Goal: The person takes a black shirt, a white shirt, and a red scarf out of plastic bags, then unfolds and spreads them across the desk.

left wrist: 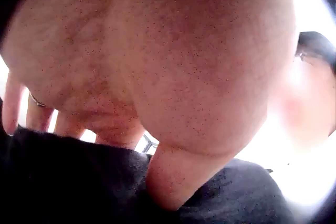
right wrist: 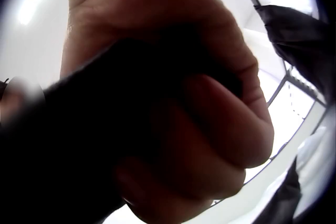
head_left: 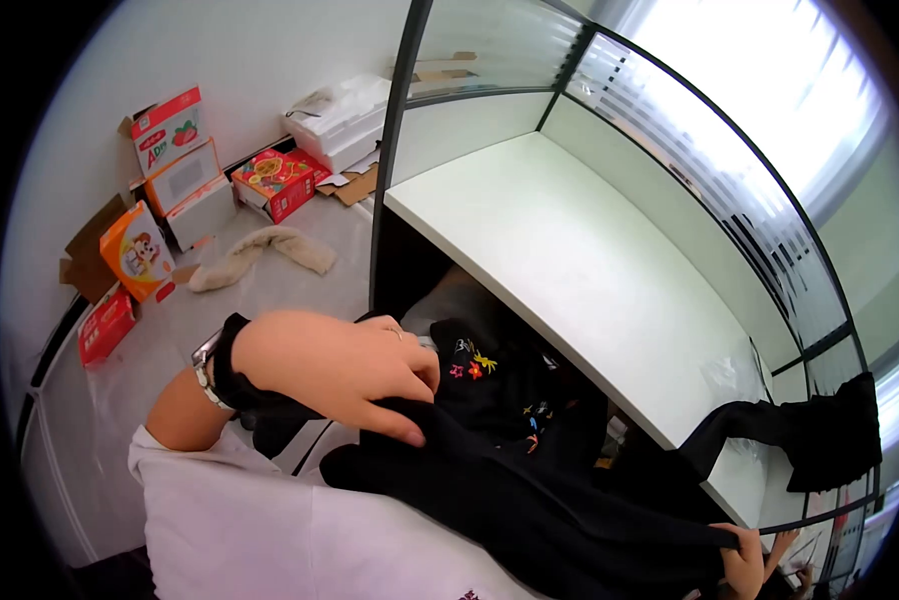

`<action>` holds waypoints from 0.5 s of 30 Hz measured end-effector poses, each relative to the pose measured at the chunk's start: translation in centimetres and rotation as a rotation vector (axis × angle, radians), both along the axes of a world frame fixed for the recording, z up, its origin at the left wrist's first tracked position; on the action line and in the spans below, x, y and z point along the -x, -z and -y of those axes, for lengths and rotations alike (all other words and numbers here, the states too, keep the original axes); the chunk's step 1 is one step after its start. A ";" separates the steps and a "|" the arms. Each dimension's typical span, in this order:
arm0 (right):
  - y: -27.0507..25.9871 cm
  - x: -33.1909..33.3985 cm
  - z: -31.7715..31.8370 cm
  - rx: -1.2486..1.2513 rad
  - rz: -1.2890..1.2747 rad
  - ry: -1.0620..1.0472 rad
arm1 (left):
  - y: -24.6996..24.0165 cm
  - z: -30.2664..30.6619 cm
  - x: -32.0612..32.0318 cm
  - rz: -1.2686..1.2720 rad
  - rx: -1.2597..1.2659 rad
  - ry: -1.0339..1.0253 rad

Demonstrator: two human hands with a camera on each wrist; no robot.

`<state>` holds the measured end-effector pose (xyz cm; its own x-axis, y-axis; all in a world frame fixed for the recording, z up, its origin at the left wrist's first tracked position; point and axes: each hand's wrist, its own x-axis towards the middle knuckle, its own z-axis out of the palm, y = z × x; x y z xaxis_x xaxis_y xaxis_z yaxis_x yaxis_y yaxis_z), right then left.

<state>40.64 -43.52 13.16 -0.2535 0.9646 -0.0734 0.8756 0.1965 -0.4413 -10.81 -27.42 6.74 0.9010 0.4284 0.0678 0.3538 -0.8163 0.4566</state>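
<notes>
A black cloth garment [head_left: 480, 480] stretches across the lap, in front of the person's white top. The left hand [head_left: 340, 365] pinches its edge between thumb and fingers, and in the left wrist view the thumb presses on the dark cloth [left wrist: 79, 176]. At the lower right of the head view, the right hand [head_left: 742, 562] grips the other end. Its fingers curl tightly round the bunched fabric [right wrist: 105, 124] in the right wrist view. Just beyond the left hand lies black fabric with small coloured flower motifs [head_left: 470, 365].
A white desk [head_left: 560, 240] with a framed glass partition stands ahead. Another black garment [head_left: 830, 435] hangs over the partition at the right, near a clear plastic bag [head_left: 735, 380]. Several cartons [head_left: 275, 180] and a beige cloth strip [head_left: 260, 255] lie on the floor at left.
</notes>
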 end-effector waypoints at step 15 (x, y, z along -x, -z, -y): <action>0.5 -1.4 0.9 -0.087 -0.035 0.065 | -1.2 2.8 -3.2 -0.020 -0.160 -0.164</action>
